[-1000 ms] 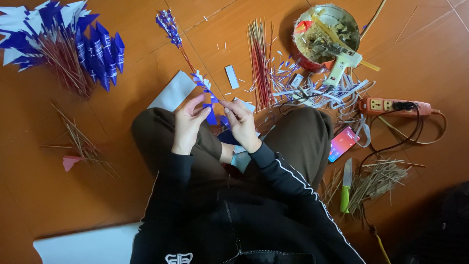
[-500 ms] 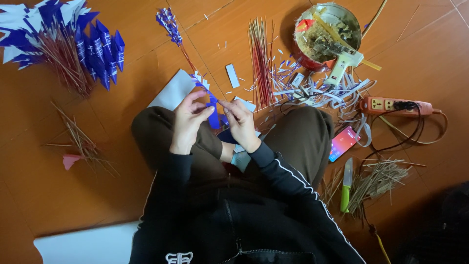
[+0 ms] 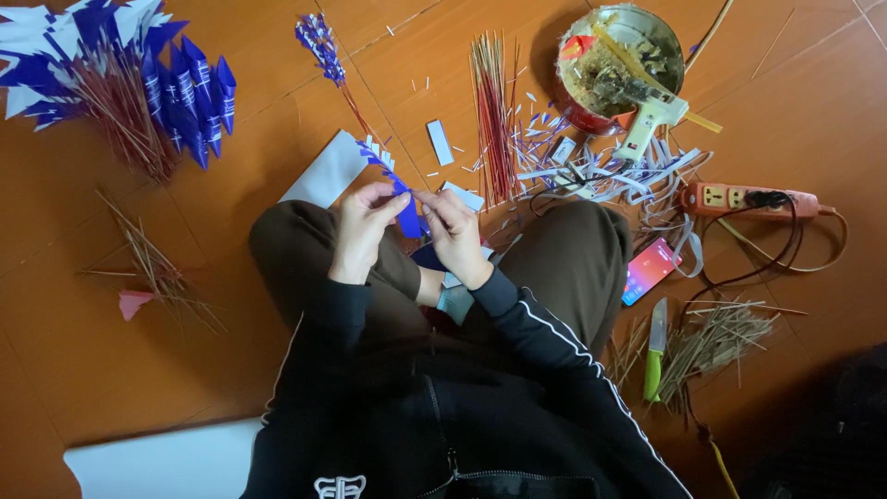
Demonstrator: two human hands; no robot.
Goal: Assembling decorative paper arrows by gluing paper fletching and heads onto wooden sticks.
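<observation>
On the far left I see a big pile of blue paper cones point(image 3: 120, 83) on thin sticks, lying on the orange floor point(image 3: 92, 370). Below it are some loose dry sticks point(image 3: 152, 268) and a small pink scrap point(image 3: 132, 302).

Next comes my left hand point(image 3: 360, 231). It is curled, and its thumb and fingers pinch the blue paper strip point(image 3: 393, 185). The strip has a white fringe cut along one edge. It sits just above my knees, between both hands, and its far end sticks up over a white sheet point(image 3: 323, 171) on the floor. My right hand point(image 3: 455, 231) is closed too, with its fingertips pinching the near end of the same strip, right beside the left hand.

I think this strip is very light, thin and floppy. It would bend or tear if I pulled hard, and the little fringe cuts look easy to rip. The best place to hold it seems to be the plain blue edge, close to where it is being folded or rolled, with a soft pinch.

Further right is a bundle of red sticks point(image 3: 494, 111), then lots of white paper bits point(image 3: 591, 171), a glue gun point(image 3: 651, 120) leaning on a round tin point(image 3: 621, 65), a power strip point(image 3: 748, 199), a phone point(image 3: 650, 270), and a green-handled knife point(image 3: 655, 349).
</observation>
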